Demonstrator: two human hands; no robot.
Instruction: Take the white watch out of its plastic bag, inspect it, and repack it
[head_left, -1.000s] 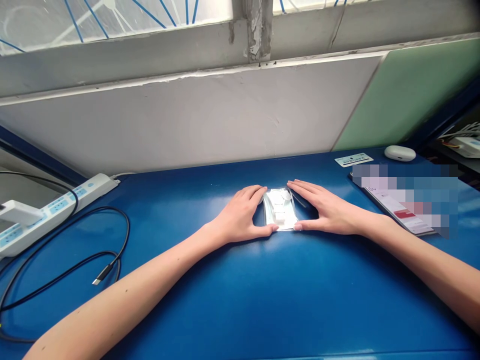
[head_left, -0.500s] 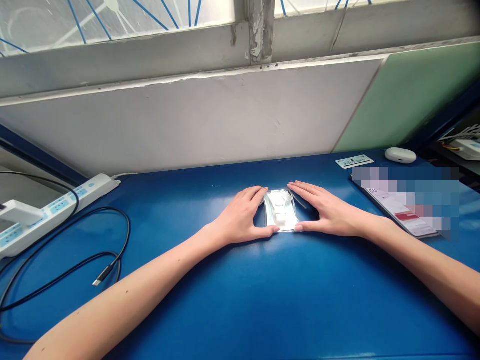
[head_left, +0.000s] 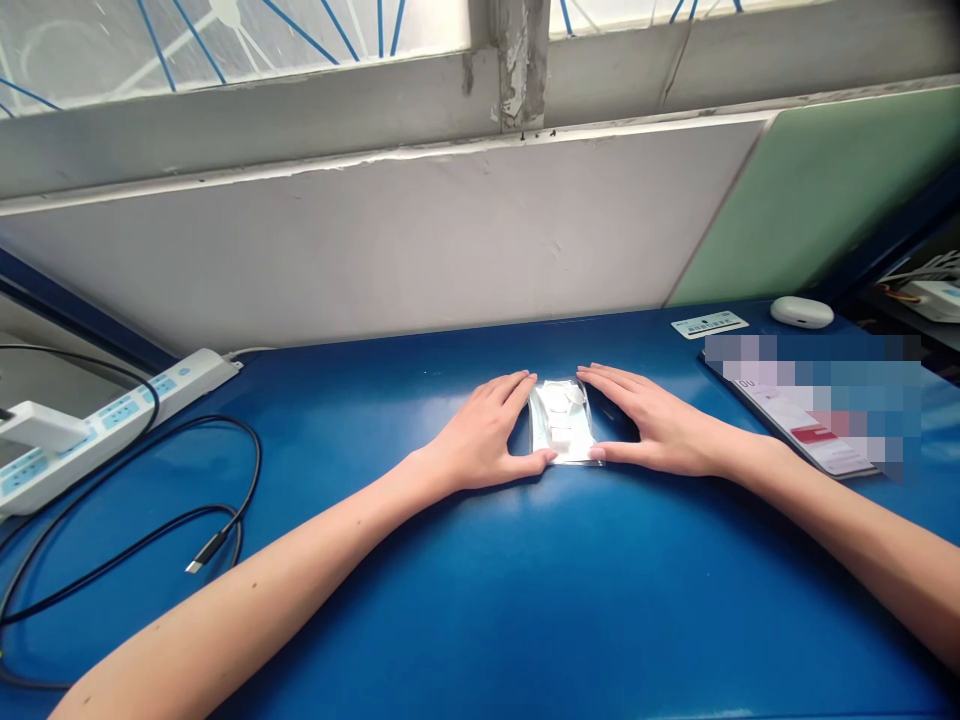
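Observation:
A small clear plastic packet [head_left: 561, 422] with white pieces inside lies flat on the blue table [head_left: 480, 600]. My left hand [head_left: 484, 435] rests on the table at the packet's left side, fingers stretched along its edge and thumb tip touching its near corner. My right hand [head_left: 651, 420] mirrors it on the right, fingers extended, thumb at the near right corner. Both hands frame the packet and lie flat, holding nothing up. A thin dark strip shows under the right fingers beside the packet.
A white power strip [head_left: 90, 425] lies at the left edge, with a black cable [head_left: 150, 520] looping to a loose plug. At the right are a printed sheet [head_left: 806, 425], a small label [head_left: 709, 323] and a white oval case [head_left: 801, 311]. A white wall panel stands behind.

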